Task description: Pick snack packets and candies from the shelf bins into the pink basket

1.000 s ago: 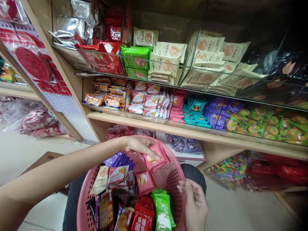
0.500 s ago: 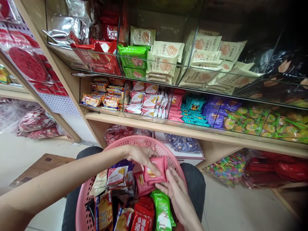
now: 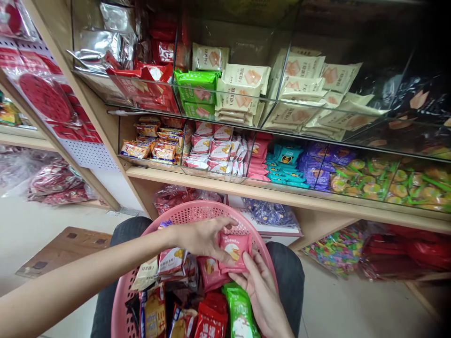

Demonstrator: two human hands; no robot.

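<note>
Head view: the left hand's (image 3: 202,237) fingers (image 3: 225,223) and thumb are clamped on a pink packet (image 3: 235,249), fingers along its top edge and the thumb at its left side. At least one more pink packet lies stacked behind it. The right hand (image 3: 262,293) comes up from the near edge; its fingertips (image 3: 251,261) lie close together against the packet's lower right corner, and whether they grip it or only touch it cannot be told.

The packet is held face up, slightly tilted, over the far right part of the basket (image 3: 183,212), just inside its far rim. The basket is pink and perforated and rests on the person's knees (image 3: 123,230).

Below the packet, another pink packet (image 3: 210,274) lies in the basket, touching the left thumb's side of the held one. A green packet (image 3: 240,312) lies by the right hand near the basket's right wall, with red packets (image 3: 211,320) just left of it at the near edge. Cream and pink packets (image 3: 171,260) sit under the left wrist, toward the left wall, and an orange packet (image 3: 155,312) lies at the near left.

Beyond the far rim stands a wooden shelf (image 3: 282,197). Its clear bins hold pink-and-white packets (image 3: 214,150), teal packets (image 3: 285,162) and purple packets (image 3: 322,162) in a row. The tier above holds green packs (image 3: 195,87) and cream packs (image 3: 299,89).
</note>
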